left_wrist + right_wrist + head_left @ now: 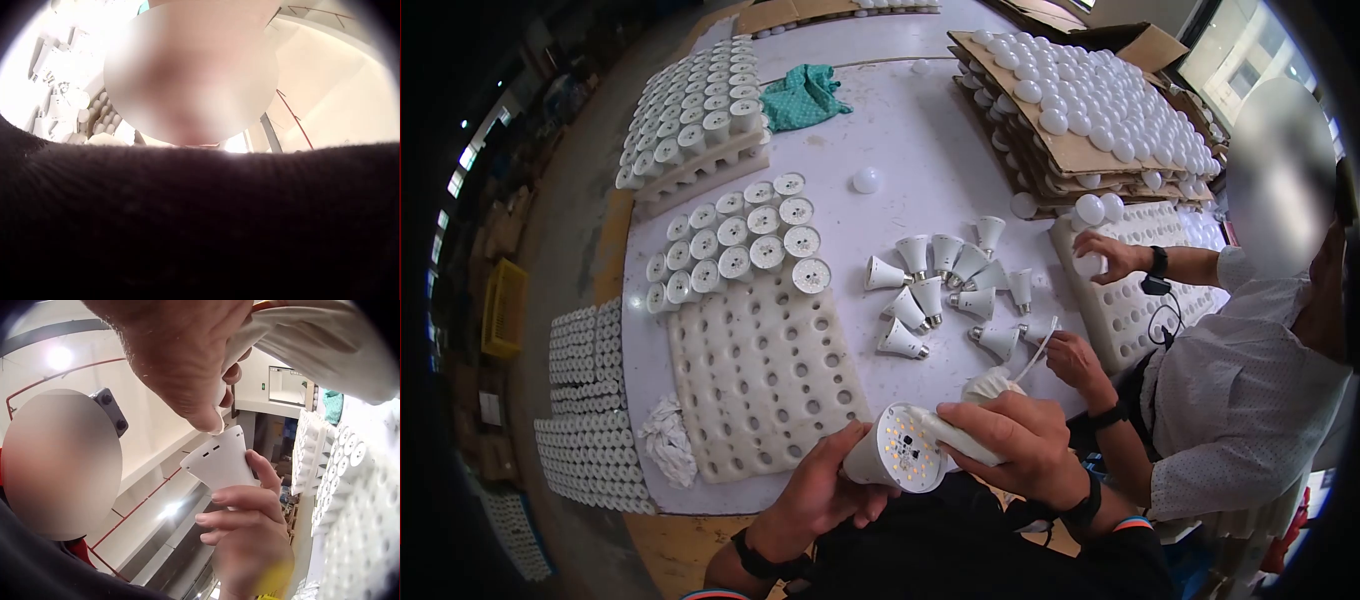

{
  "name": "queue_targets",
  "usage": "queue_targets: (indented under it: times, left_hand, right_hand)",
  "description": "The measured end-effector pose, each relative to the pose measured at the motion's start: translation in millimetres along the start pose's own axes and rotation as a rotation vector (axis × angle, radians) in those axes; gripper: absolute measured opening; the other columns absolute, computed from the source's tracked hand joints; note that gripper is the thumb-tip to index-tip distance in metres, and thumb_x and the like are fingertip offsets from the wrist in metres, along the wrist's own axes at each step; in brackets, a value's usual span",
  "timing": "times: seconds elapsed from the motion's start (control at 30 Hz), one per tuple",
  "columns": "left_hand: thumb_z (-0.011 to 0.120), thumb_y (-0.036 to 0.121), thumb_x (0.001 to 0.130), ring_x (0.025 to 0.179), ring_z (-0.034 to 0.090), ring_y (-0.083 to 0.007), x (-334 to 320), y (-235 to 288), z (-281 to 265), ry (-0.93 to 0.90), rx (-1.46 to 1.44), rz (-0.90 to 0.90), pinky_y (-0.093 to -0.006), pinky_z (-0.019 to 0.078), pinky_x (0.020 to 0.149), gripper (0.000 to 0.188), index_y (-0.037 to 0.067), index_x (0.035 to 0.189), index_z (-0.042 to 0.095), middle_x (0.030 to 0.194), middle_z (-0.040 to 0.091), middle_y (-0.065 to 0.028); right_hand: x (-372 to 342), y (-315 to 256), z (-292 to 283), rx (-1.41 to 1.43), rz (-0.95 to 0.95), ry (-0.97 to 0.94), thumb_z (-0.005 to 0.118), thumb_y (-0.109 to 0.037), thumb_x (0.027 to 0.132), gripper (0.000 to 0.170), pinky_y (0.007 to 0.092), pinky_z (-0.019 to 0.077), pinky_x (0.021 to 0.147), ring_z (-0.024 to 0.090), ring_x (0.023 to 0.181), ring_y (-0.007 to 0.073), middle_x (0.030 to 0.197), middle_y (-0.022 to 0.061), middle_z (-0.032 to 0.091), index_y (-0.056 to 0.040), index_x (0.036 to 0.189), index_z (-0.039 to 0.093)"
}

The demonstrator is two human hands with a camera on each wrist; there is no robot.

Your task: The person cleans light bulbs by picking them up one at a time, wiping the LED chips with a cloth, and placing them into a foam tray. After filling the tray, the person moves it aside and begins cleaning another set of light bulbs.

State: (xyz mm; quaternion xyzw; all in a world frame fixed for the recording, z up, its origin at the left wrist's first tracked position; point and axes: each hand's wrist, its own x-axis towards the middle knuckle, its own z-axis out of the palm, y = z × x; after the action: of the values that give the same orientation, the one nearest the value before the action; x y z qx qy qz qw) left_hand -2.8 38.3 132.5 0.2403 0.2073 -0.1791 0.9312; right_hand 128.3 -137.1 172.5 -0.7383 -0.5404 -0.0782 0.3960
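Tabletop (840, 145) beyond, left grip (820, 492) cups bulb housing (897, 455); right grip (1028, 448) clasps bag (956, 436).

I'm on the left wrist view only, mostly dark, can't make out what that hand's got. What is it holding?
Observer: The left hand grips a white bulb base, its open end showing a round board with yellow dots.
Operator: And the other one?
Observer: The right hand grips a soft white pouch, narrow end close to the base's rim; I can't tell if they touch.
Operator: What's on the table left of the work?
Observer: In the head view, a pale tray with rows of holes; other bulb bases stand at its far end.
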Motion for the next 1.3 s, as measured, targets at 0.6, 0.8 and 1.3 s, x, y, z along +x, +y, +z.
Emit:
queue_targets:
  times: [0.6, 0.8, 1.3]
  left_hand:
    - [0.035, 0.039, 0.089, 0.056, 0.061, -0.021, 0, -4, -8, -0.006, 0.072, 0.059, -0.0264, 0.0485, 0.042, 0.046, -0.002, 0.107, 0.046, 0.084, 0.059, -0.0158]
    - [0.051, 0.025, 0.085, 0.084, 0.06, -0.0245, -7, -6, 2, 0.045, 0.096, 0.293, -0.0338, 0.0539, 0.064, 0.041, -0.001, 0.115, 0.042, 0.103, 0.055, -0.0155]
    - [0.053, -0.008, 0.063, 0.109, 0.047, -0.0286, -9, -5, 3, 0.024, 0.329, 0.545, -0.0405, 0.0382, 0.092, 0.027, 0.002, 0.088, 0.058, 0.114, 0.047, -0.0162]
  right_hand:
    - [-1, -2, -2, -0.053, -0.033, -0.016, 0.071, -0.013, 0.059, 0.04, 0.0255, 0.0373, 0.041, 0.049, 0.05, 0.0124, 0.06, 0.0006, 0.046, -0.0061, 0.097, 0.06]
    - [-2, -5, -3, -0.041, 0.002, -0.014, 0.069, -0.012, 0.06, 0.027, 0.0264, 0.0369, 0.04, 0.049, 0.05, 0.0137, 0.06, 0.0011, 0.044, -0.0062, 0.085, 0.058]
    - [-7, -6, -7, 0.018, 0.13, -0.118, 0.07, -0.017, 0.061, 0.027, 0.0313, 0.0393, 0.039, 0.052, 0.053, 0.0188, 0.062, 0.0032, 0.045, -0.0083, 0.073, 0.047]
